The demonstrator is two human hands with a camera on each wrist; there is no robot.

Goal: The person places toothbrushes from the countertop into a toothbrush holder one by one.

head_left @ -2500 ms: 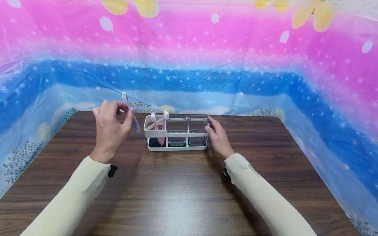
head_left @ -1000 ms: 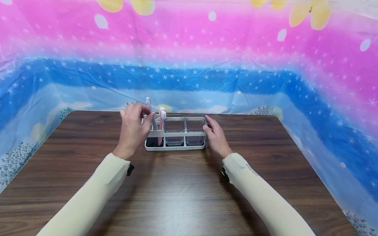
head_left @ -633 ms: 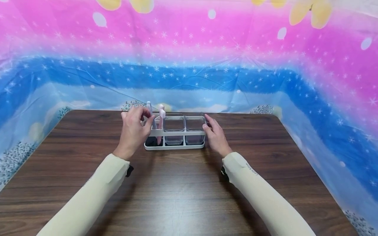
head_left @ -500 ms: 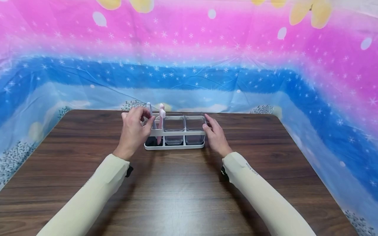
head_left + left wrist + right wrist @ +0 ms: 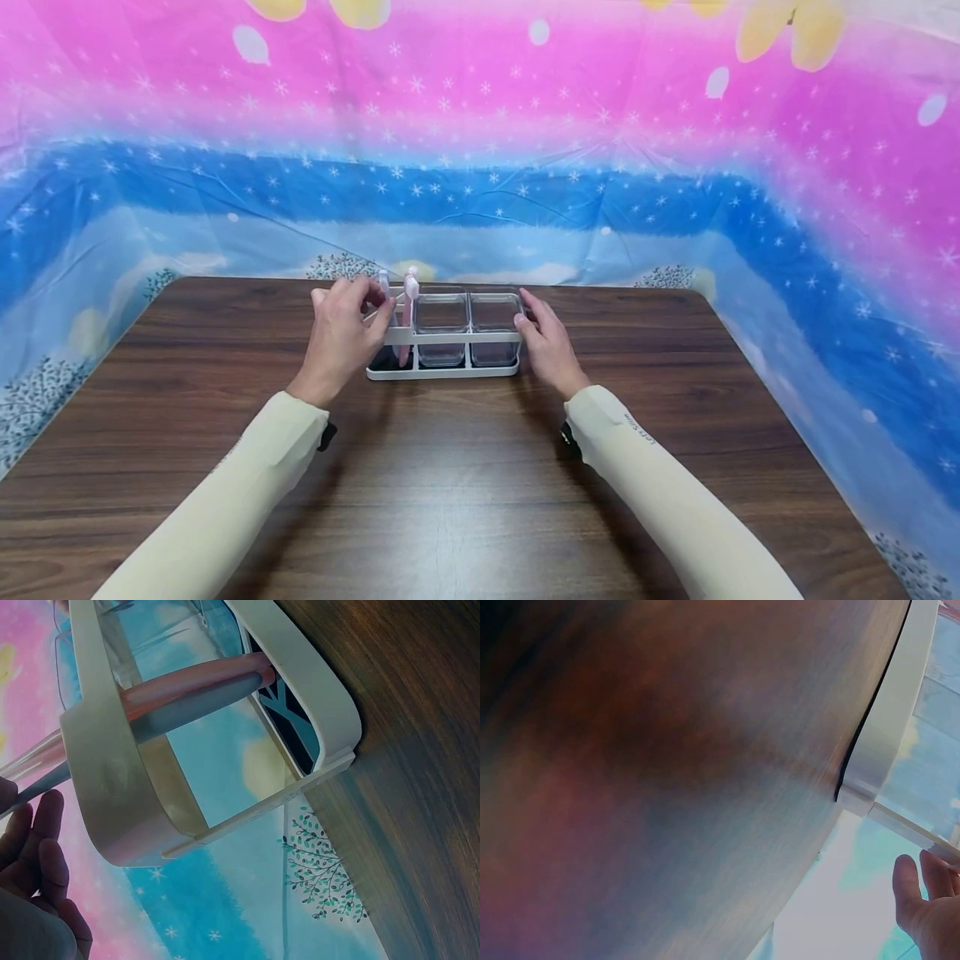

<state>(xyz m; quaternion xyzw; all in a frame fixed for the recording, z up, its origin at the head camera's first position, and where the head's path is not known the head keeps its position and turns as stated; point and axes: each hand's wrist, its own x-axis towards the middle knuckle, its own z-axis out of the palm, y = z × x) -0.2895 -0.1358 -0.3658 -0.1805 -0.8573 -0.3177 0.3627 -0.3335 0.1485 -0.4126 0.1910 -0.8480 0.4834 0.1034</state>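
Observation:
In the head view a white toothbrush holder (image 5: 465,339) stands on the table, with two clear glass cups (image 5: 441,313) in its middle and right sections. Pink toothbrushes (image 5: 406,321) lean in the left section. My left hand (image 5: 341,333) pinches a blue-grey toothbrush (image 5: 384,282) upright, bristle head up, over that section. The left wrist view shows the blue-grey handle (image 5: 199,709) through the holder's frame beside a pink one, its end close to the black base. At the holder's right end my right hand (image 5: 551,346) holds the upper rail between thumb and fingers.
The brown wood-grain table (image 5: 465,483) reaches back to a pink and blue snowflake-patterned curtain (image 5: 480,108), which surrounds it on three sides. The holder stands near the table's back edge.
My left hand has carried the blue-grey toothbrush rightward to the holder's left section, and the brush has sunk lower into it. My right hand has stayed at the holder's right end.

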